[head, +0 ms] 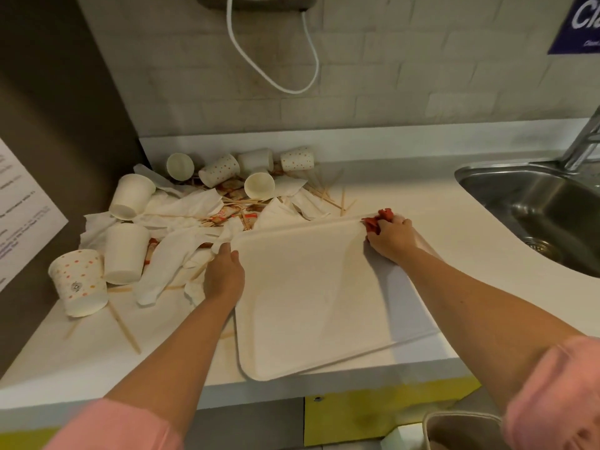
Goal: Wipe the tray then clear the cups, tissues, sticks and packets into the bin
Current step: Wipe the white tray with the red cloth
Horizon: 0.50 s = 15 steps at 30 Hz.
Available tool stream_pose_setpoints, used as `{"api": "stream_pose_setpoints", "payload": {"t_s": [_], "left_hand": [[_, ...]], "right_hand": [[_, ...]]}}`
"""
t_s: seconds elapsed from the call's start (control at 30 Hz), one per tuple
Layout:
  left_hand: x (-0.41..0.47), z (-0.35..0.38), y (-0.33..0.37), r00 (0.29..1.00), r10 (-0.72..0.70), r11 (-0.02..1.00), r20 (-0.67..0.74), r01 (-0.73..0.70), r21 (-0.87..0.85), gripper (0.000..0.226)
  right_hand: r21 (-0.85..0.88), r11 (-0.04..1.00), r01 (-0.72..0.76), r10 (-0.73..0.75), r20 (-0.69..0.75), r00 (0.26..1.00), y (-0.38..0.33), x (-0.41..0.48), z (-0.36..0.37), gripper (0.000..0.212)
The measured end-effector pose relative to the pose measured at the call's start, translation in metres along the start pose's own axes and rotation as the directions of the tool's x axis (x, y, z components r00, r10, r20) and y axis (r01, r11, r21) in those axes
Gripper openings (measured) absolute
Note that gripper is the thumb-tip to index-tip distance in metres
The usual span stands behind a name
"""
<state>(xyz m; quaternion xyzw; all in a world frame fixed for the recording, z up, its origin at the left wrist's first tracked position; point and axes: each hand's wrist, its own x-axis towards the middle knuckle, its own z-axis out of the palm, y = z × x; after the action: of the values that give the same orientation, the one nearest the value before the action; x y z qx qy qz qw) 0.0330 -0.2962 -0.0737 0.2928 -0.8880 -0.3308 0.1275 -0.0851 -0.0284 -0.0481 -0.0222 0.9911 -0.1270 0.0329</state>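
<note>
A white tray (311, 297) lies on the white counter, its near edge hanging over the front. My left hand (224, 277) grips the tray's left rim. My right hand (391, 237) is closed on a red cloth (378, 219) pressed at the tray's far right corner. To the left and behind the tray lies a heap of paper cups (128, 251), crumpled tissues (175, 216), wooden sticks (125, 329) and small orange packets (224, 216). A grey bin (461, 430) shows below the counter at the bottom right.
A steel sink (535, 216) with a tap (584, 138) is set into the counter on the right. A white cable (276, 53) loops down the brick wall. A printed sheet (22, 206) hangs on the dark panel at left.
</note>
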Motion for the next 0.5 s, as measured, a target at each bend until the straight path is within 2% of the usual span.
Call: {"api": "stream_pose_setpoints", "payload": {"t_s": [0.27, 0.5], "left_hand": [[0.000, 0.001, -0.001, 1.000, 0.022, 0.999, -0.016, -0.022, 0.029, 0.040], [0.000, 0.001, -0.004, 0.999, 0.026, 0.999, -0.033, -0.025, 0.025, 0.036]], "right_hand": [[-0.041, 0.990, 0.137, -0.138, -0.006, 0.990, -0.055, 0.003, 0.009, 0.040], [-0.112, 0.947, 0.301, -0.301, 0.021, 0.953, -0.115, -0.013, 0.030, 0.039]]}}
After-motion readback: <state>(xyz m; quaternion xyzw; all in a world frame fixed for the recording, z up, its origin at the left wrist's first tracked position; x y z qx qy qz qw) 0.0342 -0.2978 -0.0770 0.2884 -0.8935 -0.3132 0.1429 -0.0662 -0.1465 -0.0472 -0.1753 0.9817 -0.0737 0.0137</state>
